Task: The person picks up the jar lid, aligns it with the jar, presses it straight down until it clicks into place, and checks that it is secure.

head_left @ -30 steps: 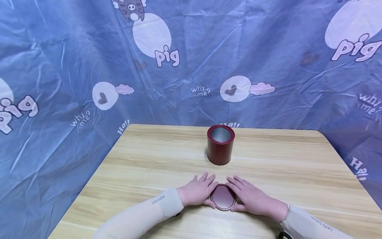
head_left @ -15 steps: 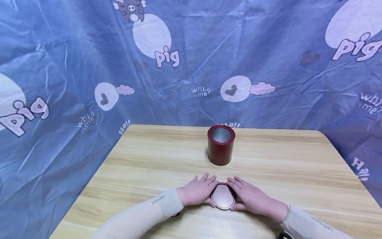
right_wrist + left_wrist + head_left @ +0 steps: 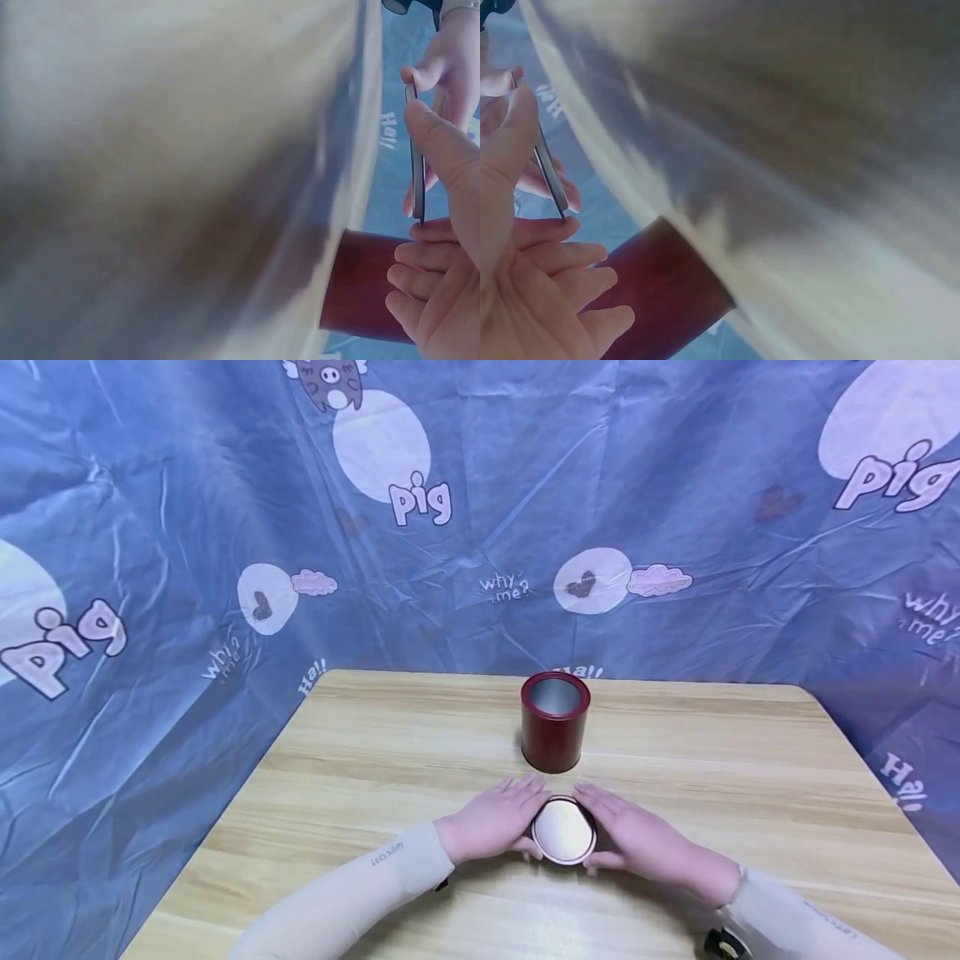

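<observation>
A round metal lid point(image 3: 564, 832) with a shiny face and a dark red rim lies flat between the two hands, raised off the table. My left hand point(image 3: 491, 822) pinches its left edge between thumb and index finger. On the opposite edge, my right hand point(image 3: 645, 839) grips it the same way. Both wrist views show the lid point(image 3: 549, 176) edge-on, with the remaining fingers extended beside it. Just beyond the hands stands an upright dark red can point(image 3: 553, 739), its top open and its inside silvery; the right wrist view catches the can point(image 3: 367, 285) behind the fingertips.
The wood-grain table point(image 3: 390, 727) runs back to a blue cloth backdrop point(image 3: 465, 527) with pig prints and lettering. Light sleeves point(image 3: 352, 893) cover both forearms, and a dark wrist device point(image 3: 723, 943) sits at the right wrist.
Both hands have raised the lid from the table and shifted it slightly forward, toward the can. The can has stayed in place.
</observation>
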Motion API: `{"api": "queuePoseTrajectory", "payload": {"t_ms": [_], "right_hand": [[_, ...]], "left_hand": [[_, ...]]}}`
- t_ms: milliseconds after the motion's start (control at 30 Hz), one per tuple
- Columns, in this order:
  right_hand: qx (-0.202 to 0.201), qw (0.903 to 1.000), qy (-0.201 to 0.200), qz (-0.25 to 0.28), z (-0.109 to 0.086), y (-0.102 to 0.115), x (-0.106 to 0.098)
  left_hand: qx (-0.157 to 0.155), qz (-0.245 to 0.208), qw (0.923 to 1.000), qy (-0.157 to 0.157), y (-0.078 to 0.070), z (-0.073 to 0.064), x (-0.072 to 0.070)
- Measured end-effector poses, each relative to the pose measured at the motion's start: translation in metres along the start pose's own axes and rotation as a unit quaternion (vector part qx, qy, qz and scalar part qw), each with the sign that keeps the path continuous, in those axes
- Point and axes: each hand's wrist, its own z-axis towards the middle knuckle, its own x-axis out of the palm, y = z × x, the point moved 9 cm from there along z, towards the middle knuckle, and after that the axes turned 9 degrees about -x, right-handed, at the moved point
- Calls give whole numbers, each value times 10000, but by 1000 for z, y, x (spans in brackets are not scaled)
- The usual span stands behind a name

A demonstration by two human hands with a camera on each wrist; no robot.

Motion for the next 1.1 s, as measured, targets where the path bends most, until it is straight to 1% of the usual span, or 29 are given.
{"api": "queuePoseTrajectory", "payload": {"t_ms": [67,200,267,367,467,600,700,900,1000,1100], "right_hand": [[-48,10000,-76,-28,3,-1,-5],[-260,9991,-291,-161,9,0,-19],[-396,9981,-423,-203,13,0,-26],[-499,9972,-531,-174,18,1,-37],[-482,9971,-556,-169,24,1,-47],[-442,9972,-572,-197,35,-2,-63],[-494,9969,-594,-152,43,-7,-73],[-735,9946,-735,-5,60,-18,-91],[-896,9929,-772,132,68,-25,-99],[-951,9926,-684,316,77,-34,-102]], "left_hand": [[49,-42,9999,-118,1,0,-8],[134,-335,9989,-285,5,1,-24],[150,-541,9980,-301,8,2,-31],[139,-810,9963,-258,14,2,-42],[118,-930,9952,-294,20,3,-53],[179,-860,9944,-592,28,6,-72],[244,-829,9936,-730,35,10,-84],[269,-1102,9903,-803,49,24,-102],[226,-1255,9888,-776,57,33,-108],[134,-1364,9883,-672,66,42,-111]]}}
